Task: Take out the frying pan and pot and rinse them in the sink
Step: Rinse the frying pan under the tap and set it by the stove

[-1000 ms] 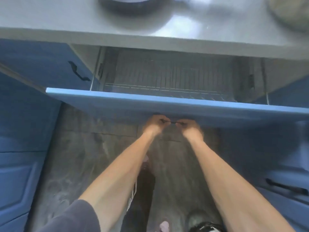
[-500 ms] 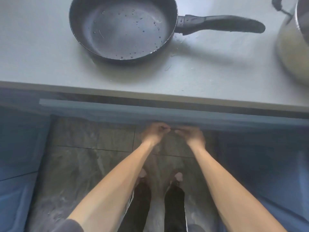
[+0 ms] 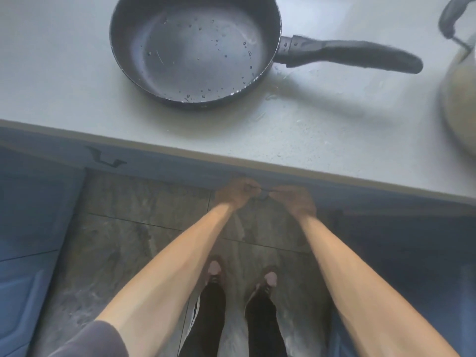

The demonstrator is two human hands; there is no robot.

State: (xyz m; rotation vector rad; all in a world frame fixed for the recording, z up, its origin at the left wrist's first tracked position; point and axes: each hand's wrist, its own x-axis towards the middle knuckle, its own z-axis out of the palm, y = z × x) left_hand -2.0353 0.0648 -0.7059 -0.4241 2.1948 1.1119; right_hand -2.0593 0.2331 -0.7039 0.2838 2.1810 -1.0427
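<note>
A black frying pan with water drops inside rests on the grey countertop, its handle pointing right. At the right edge stands a steel pot with a dark side handle, only partly in view. Below the counter edge, my left hand and my right hand are side by side, both closed on the thin dark handle of the blue drawer. The drawer front sits pushed in under the counter and is mostly hidden by the counter's lip.
Blue cabinet doors flank the spot on the left and right; one has a dark handle. A grey tiled floor lies below, with my two feet on it. Water streaks wet the counter beside the pan.
The open drawer with its wire rack has been pushed shut under the counter by both hands. The view has tilted up, bringing the pan and pot into sight.
</note>
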